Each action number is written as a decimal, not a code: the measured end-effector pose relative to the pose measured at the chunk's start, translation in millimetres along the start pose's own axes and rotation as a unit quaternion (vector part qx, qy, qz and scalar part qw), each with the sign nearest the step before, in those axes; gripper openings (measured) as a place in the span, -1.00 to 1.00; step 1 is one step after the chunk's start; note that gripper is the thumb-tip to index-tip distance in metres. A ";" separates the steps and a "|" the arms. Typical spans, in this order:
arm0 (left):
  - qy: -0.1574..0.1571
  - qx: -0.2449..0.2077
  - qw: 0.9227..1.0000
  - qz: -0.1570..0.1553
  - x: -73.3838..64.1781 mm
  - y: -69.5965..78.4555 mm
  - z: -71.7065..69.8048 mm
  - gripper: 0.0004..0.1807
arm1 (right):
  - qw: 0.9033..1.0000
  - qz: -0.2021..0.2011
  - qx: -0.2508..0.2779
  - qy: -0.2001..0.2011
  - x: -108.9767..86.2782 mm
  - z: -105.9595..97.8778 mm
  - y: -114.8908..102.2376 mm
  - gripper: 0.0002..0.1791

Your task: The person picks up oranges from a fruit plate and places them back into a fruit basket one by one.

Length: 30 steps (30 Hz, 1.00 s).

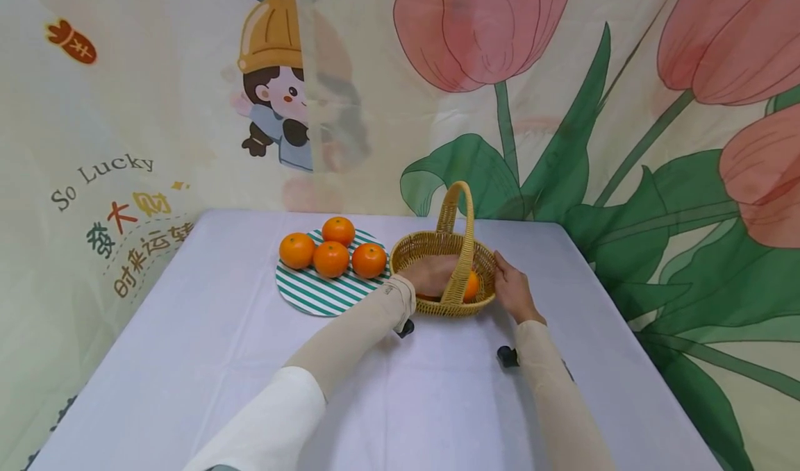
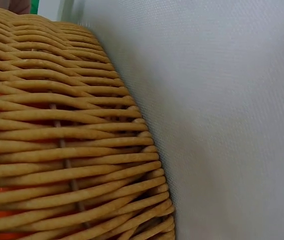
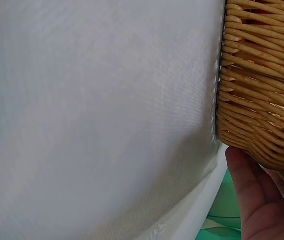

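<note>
A wicker basket (image 1: 437, 309) with a tall arched handle stands on the table. My left hand (image 1: 430, 274) reaches down inside it, with the fingertips hidden behind the handle. Right of the handle an orange (image 1: 473, 287) shows in the basket, close to that hand; whether the fingers grip it is hidden. More orange colour (image 2: 2, 220) peeks through the weave in the left wrist view. My right hand (image 1: 516, 292) holds the basket's right side at the rim. The right wrist view shows its fingers (image 3: 247, 182) against the outer wicker wall.
Left of the basket lies a round green-and-white striped mat (image 1: 315, 294) bearing several oranges (image 1: 330, 259). A white cloth (image 1: 400, 401) covers the table. Behind it hangs a printed curtain (image 1: 369, 186) with tulips and a cartoon figure.
</note>
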State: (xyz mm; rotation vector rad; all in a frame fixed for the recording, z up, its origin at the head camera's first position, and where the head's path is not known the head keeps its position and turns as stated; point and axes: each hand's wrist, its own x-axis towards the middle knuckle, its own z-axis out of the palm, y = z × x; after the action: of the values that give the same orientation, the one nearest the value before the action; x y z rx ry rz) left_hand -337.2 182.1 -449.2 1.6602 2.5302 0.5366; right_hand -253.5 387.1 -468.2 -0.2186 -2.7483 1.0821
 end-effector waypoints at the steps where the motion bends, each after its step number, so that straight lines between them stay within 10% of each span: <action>1: 0.001 0.004 1.000 0.001 -0.4 -0.3 -0.3 -0.55 | 1.000 -0.001 -0.001 0.001 0.2 -0.2 -0.5 -0.46; 30: 0.016 -0.014 0.999 0.041 -13.0 -6.4 -13.2 -0.29 | 1.000 0.016 0.003 -0.006 -0.4 -0.2 -2.2 -0.45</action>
State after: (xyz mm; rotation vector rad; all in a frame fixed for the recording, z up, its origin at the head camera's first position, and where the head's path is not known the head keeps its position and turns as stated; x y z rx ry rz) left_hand -340.6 164.8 -440.6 1.7667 2.4720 0.6064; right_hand -253.2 385.5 -466.6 -0.2569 -2.7606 1.1034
